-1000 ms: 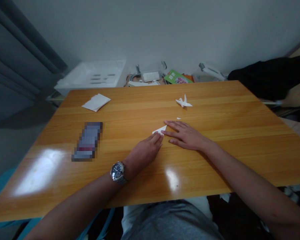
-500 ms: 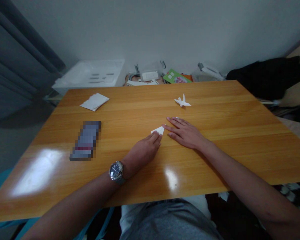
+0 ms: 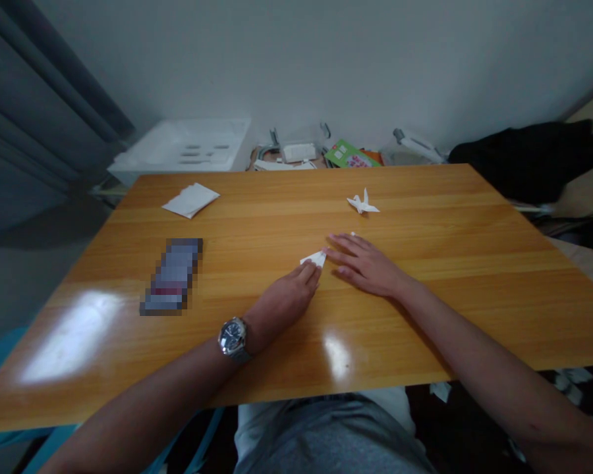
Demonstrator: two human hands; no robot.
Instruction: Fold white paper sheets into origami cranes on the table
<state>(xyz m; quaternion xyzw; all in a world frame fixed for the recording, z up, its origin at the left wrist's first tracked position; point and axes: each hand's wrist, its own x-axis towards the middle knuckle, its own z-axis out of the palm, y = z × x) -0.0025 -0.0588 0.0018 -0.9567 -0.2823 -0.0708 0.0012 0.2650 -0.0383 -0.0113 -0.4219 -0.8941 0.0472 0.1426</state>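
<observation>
Under the fingertips of my left hand (image 3: 290, 289) lies a small folded piece of white paper (image 3: 314, 257), held down on the wooden table (image 3: 257, 224). Those fingers are pressed together and hide the paper's near part. My right hand (image 3: 368, 263) rests to its right, palm down and fingers spread, with a fingertip at the paper's right corner. A tiny white bit (image 3: 353, 234) shows just beyond the right fingers; what it is I cannot make out. Farther back stands a white origami crane (image 3: 362, 201).
A stack of white paper sheets (image 3: 192, 200) lies at the back left. A blurred-out phone-like object (image 3: 172, 275) is nearer on the left. Behind the table are a white tray (image 3: 188, 141), a green booklet (image 3: 348, 155) and a dark cloth (image 3: 518, 161).
The view has shifted slightly. My right fingers have lifted or shifted a little by the paper's corner; my left hand stays on the folded paper.
</observation>
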